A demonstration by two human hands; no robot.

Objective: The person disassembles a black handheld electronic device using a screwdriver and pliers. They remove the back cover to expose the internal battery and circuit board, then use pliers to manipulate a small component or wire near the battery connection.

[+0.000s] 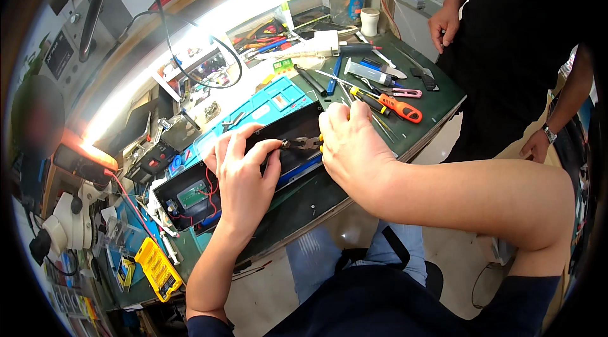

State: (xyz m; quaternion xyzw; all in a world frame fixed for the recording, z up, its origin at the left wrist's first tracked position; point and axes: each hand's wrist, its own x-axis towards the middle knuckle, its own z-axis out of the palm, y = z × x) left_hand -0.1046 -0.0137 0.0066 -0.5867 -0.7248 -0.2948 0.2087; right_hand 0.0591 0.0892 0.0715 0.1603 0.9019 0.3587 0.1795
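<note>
A long black open case lies across the near side of the bench, with a small green circuit board and red wires at its left end. Above the case, my right hand is closed around pliers; bits of yellow handle show beside the fingers. My left hand pinches a small dark metallic piece between thumb and forefinger. The plier jaws meet or nearly meet that piece; its exact kind is too small to tell. My left wrist crosses the case's front edge.
Beyond the case lies a turquoise work mat. An orange-handled tool, a syringe and several screwdrivers lie to the right. At left are a multimeter and a yellow bit box. Another person stands at the right.
</note>
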